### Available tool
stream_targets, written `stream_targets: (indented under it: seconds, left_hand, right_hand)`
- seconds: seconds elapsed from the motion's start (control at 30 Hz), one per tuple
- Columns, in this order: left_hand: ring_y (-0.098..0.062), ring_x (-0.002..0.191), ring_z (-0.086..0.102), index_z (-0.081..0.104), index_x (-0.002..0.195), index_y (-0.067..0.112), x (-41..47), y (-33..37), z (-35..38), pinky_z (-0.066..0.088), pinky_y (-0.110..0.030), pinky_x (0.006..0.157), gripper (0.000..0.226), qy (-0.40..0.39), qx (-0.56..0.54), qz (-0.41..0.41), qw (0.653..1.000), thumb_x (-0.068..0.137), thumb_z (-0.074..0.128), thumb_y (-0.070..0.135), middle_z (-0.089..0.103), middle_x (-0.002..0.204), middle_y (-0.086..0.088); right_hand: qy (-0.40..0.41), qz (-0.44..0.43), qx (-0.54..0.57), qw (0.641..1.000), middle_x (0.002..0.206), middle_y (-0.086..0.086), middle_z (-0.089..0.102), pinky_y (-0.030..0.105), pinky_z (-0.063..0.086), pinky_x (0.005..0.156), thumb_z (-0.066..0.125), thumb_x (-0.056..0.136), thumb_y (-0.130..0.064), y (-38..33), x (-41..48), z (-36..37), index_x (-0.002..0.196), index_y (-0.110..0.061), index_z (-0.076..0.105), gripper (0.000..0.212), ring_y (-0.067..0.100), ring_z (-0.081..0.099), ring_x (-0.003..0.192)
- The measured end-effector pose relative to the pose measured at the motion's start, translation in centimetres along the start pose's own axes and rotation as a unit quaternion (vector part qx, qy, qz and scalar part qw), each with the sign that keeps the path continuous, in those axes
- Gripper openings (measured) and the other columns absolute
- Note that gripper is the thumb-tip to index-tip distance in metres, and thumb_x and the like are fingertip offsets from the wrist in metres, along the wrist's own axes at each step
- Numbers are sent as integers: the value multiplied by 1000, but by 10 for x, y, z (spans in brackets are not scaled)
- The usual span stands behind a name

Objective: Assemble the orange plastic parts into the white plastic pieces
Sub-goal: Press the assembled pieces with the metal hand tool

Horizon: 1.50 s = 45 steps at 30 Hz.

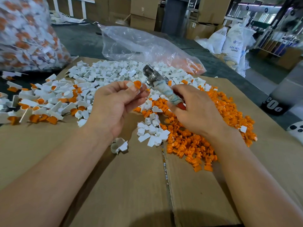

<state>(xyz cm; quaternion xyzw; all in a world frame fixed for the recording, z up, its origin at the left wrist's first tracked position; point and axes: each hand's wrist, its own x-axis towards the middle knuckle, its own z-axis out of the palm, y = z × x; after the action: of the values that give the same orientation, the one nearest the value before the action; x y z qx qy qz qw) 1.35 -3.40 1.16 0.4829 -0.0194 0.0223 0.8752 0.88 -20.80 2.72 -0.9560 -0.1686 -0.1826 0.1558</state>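
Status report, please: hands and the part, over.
Left hand pinches white piece, orange part in it. Right hand grips cloth-wrapped tool. Nothing between them.

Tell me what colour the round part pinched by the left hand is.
The round part is orange, beside a white piece; head view shows it.

This is a factory or a warehouse. Brown cardboard boxes are stacked at the back. Big white sacks marked ABS resin stand on the floor. Heaps of little white pieces and orange parts cover the cardboard surface. A big bag holds more.
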Motion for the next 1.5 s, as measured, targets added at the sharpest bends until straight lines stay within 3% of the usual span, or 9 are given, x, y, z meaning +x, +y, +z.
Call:
stream_targets:
  seconds: [0.27,0.57,0.7,0.83,0.9,0.97,1.13,1.23,1.5]
  left_hand:
    - [-10,59,68,58,75,4,3,-1,0,57,-20,58,11,18,4,24,1000,84,56,-2,68,59,1]
    - [-13,62,67,60,71,8,2,-2,-3,57,-21,58,15,38,23,24,999,84,58,0,68,67,-3]
    - [-7,57,65,60,72,11,2,-2,-5,57,-22,59,14,50,54,31,997,84,60,4,65,57,7]
    - [-7,55,63,61,71,11,3,-1,-6,56,-21,58,15,53,51,30,997,84,60,3,63,55,8]
    - [-7,54,62,61,71,10,3,-1,-6,55,-21,57,16,49,47,29,997,84,59,1,63,54,6]
    - [-8,53,62,60,71,8,3,-2,-5,54,-20,56,17,50,50,30,997,86,57,0,63,55,4]
    - [-11,53,63,57,70,7,3,-5,-5,52,-20,53,22,58,56,29,996,88,52,-5,64,56,1]
    - [-11,52,62,56,69,7,3,-6,-5,52,-19,53,24,60,63,28,996,89,51,-7,63,63,-5]
    - [-15,61,64,57,72,6,4,-7,-7,52,-20,54,22,72,81,16,994,89,52,-7,63,76,-13]
  right_hand:
    - [-41,-8,-1,999,107,0,54,26,31,71,53,89,-34,-4,-1,5,118,-18,50,33,14,47,94]
    - [-59,-31,-2,998,98,-1,48,24,24,67,52,90,-29,-5,-1,9,121,-19,49,32,11,40,89]
    - [-61,-31,-2,998,97,-1,50,26,27,69,52,90,-34,-6,-2,9,119,-20,49,32,12,41,88]
    - [-64,-38,7,997,89,-2,49,27,22,62,52,90,-35,-8,-2,9,112,-18,52,27,11,40,80]
    - [-67,-43,22,997,78,-5,48,27,26,60,52,90,-35,-10,-2,8,103,-15,53,23,10,39,70]
    - [-67,-44,46,996,67,-11,42,19,29,58,54,90,-32,-11,-3,8,96,-13,54,20,6,40,62]
    - [-75,-35,69,994,61,-13,40,21,33,56,57,89,-29,-13,-3,9,84,-20,48,14,4,40,55]
    - [-78,-33,66,994,59,-12,39,23,31,51,57,89,-27,-14,-2,11,71,-31,35,29,6,39,53]
    - [-79,-23,44,996,58,-12,35,24,29,48,58,88,-18,-15,-1,14,63,-33,27,42,6,35,51]
